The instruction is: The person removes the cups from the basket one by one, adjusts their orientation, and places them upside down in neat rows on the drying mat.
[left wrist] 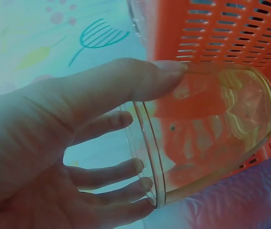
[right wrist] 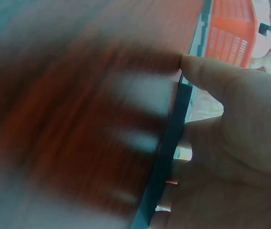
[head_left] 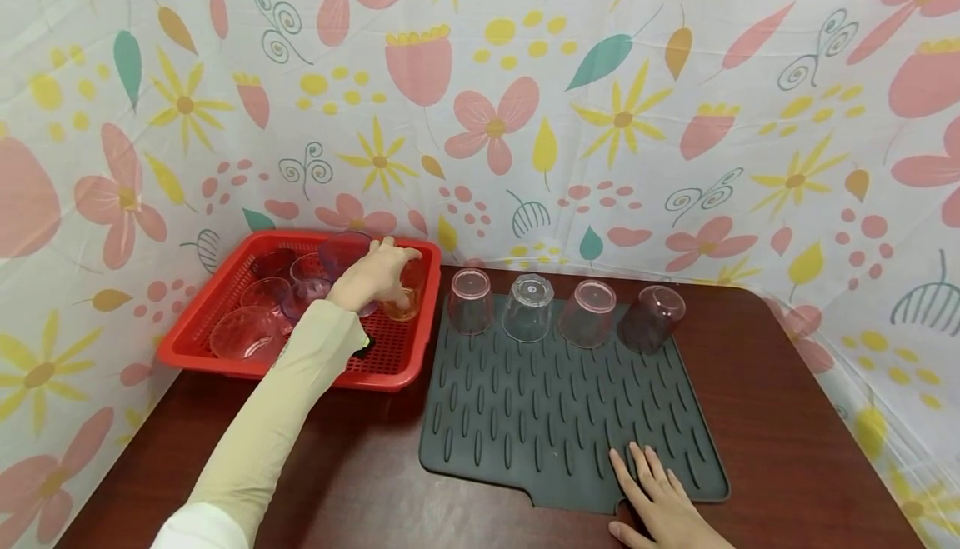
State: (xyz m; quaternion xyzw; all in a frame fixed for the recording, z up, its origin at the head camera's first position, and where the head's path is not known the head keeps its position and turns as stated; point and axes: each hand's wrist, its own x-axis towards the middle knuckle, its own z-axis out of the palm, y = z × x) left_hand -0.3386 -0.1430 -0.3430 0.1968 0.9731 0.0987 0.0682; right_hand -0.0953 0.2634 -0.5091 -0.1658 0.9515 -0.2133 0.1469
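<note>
At the right side of the red plastic basket (head_left: 408,376), my left hand (head_left: 375,274) reaches down to an amber drinking glass (head_left: 406,306). The left wrist view shows that glass (left wrist: 197,129) tilted on its side, its rim between thumb and fingertips. Several clear and purple-tinted glasses or bowls (head_left: 243,334) lie in the basket's left and middle. My right hand (head_left: 663,503) rests with spread fingers on the front edge of the grey draining mat (head_left: 555,416), holding nothing. Its thumb lies by the mat's edge in the right wrist view.
Along the mat's back edge stand a pink glass (head_left: 470,303), a clear glass (head_left: 528,311), another pink glass (head_left: 588,316) and a dark purple glass (head_left: 649,321), all upside down. Basket and mat sit on a brown table (head_left: 772,416) before a flowered curtain (head_left: 480,66).
</note>
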